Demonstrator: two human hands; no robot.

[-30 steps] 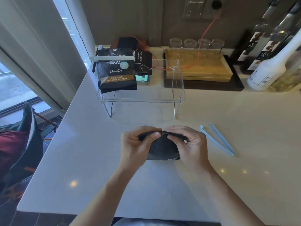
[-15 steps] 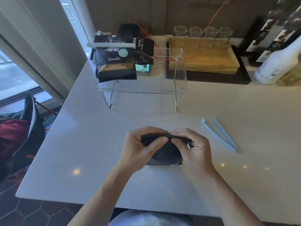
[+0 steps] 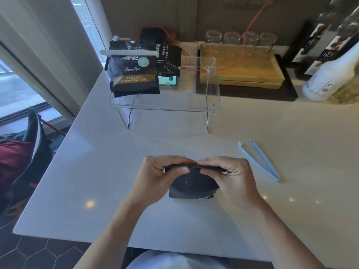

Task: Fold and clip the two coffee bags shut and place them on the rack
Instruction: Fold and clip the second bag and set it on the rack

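A black coffee bag (image 3: 192, 186) stands on the white counter in front of me. My left hand (image 3: 155, 178) and my right hand (image 3: 231, 179) both pinch its folded top edge, fingertips meeting at the middle. A second black coffee bag (image 3: 134, 74) labelled "Blue Mountain Food" sits on the left end of the clear acrylic rack (image 3: 212, 90), with a pale white clip (image 3: 128, 53) across its top. An open light blue clip (image 3: 260, 162) lies on the counter to the right of my right hand.
Behind the rack are a wooden tray (image 3: 242, 72) with glasses, a red cable, a small black packet (image 3: 169, 59) and a lit screen. Bottles (image 3: 328, 78) stand at the back right. The counter's left edge drops to a bag on the floor.
Both hands stay on the bag's top edge, which looks pressed flatter. The view has tilted down slightly, nothing else has moved.
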